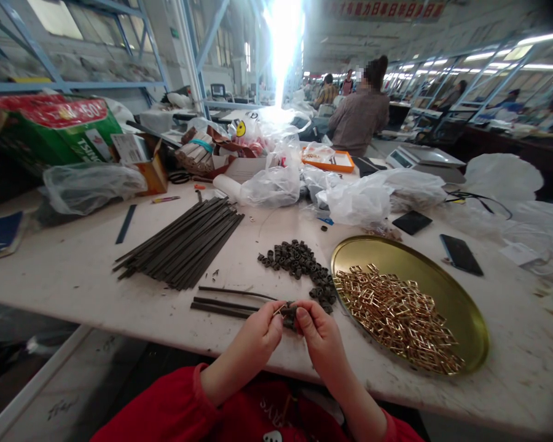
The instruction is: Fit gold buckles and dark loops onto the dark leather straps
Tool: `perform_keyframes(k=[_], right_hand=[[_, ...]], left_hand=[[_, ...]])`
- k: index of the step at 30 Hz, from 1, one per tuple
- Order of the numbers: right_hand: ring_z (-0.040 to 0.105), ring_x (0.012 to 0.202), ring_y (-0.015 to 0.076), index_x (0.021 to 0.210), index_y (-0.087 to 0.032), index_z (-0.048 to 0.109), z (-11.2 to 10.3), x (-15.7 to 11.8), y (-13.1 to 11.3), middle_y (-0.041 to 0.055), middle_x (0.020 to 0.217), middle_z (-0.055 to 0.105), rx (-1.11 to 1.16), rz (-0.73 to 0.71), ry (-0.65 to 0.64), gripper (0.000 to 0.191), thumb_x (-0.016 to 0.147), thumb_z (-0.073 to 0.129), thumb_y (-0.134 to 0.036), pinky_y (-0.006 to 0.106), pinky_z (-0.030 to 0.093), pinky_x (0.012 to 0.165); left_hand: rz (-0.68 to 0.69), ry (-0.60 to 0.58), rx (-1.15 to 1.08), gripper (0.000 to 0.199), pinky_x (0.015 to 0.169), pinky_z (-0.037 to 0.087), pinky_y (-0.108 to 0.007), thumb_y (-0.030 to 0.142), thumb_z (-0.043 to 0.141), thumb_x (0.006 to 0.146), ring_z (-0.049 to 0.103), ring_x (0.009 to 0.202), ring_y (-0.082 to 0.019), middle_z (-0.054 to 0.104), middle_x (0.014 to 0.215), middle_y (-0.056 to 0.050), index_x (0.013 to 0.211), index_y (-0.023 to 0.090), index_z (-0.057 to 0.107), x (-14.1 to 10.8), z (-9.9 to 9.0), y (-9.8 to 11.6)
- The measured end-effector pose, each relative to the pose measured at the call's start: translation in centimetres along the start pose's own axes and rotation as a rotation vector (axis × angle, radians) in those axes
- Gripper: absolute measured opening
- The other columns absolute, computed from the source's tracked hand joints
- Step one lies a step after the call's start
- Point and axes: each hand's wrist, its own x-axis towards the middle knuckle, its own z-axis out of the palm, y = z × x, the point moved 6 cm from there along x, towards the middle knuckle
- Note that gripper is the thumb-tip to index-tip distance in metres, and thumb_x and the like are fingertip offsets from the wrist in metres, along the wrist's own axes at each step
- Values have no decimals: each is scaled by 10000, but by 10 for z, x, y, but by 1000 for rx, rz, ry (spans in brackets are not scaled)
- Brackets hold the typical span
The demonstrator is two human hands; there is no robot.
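Observation:
My left hand (266, 325) is closed in a pinch, with a small gold buckle (281, 309) showing at its fingertips. Right beside it, my right hand (317, 328) pinches a dark strap piece (289, 312) that meets the buckle; the fingers hide how the two are joined. Several dark strips (221, 307) lie on the table just left of my hands. Beyond my fingers is a pile of small dark loops (299, 261). To the right, a round gold tray (465, 331) bears a heap of gold rectangular buckles (400, 313).
A bundle of dark strips (184, 245) lies on the table (74, 270) at left. Clear plastic bags (359, 196), a phone (461, 253) and a black pad (411, 222) lie beyond the tray. A green carton (55, 138) stands far left. A person (362, 116) is across the table.

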Motion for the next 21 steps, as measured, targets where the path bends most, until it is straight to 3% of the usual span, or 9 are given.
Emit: perform_keyframes(k=[4, 10, 16, 19, 21], right_hand=[[566, 655, 157, 872, -179, 589, -3, -3, -11, 29, 734, 625, -124, -103, 50, 231, 872, 429, -346, 247, 438, 587], [602, 741, 184, 900, -189, 608, 3, -6, -16, 50, 811, 663, -210, -163, 53, 191, 858, 471, -316, 280, 466, 665], [590, 696, 174, 959, -187, 556, -1, -17, -14, 48, 815, 643, -120, -142, 173, 203, 847, 482, -339, 274, 465, 620], [550, 649, 155, 860, -193, 575, -2, -18, -15, 25, 720, 603, -5, -119, 128, 235, 883, 401, -348, 256, 438, 594], [500, 596, 137, 753, -194, 565, 0, -16, -11, -2, 644, 549, 94, -33, 87, 223, 851, 470, -371, 241, 409, 560]], left_hand=[[-18, 32, 60, 227, 577, 382, -257, 259, 333, 834, 513, 638, -159, 565, 689, -23, 777, 151, 524, 2, -3, -2], [-6, 44, 108, 192, 655, 386, -268, 237, 331, 850, 557, 721, -179, 605, 767, -42, 808, 177, 509, -4, -1, 9], [0, 31, 46, 197, 658, 393, -264, 228, 336, 857, 564, 736, -178, 620, 796, -50, 825, 170, 522, -4, 1, 18], [19, 17, 36, 202, 672, 397, -267, 230, 337, 857, 558, 744, -176, 618, 794, -47, 825, 166, 526, -5, 0, 20], [10, 4, 39, 197, 666, 401, -268, 213, 338, 849, 551, 727, -172, 615, 786, -47, 825, 158, 526, -7, -1, 19]])
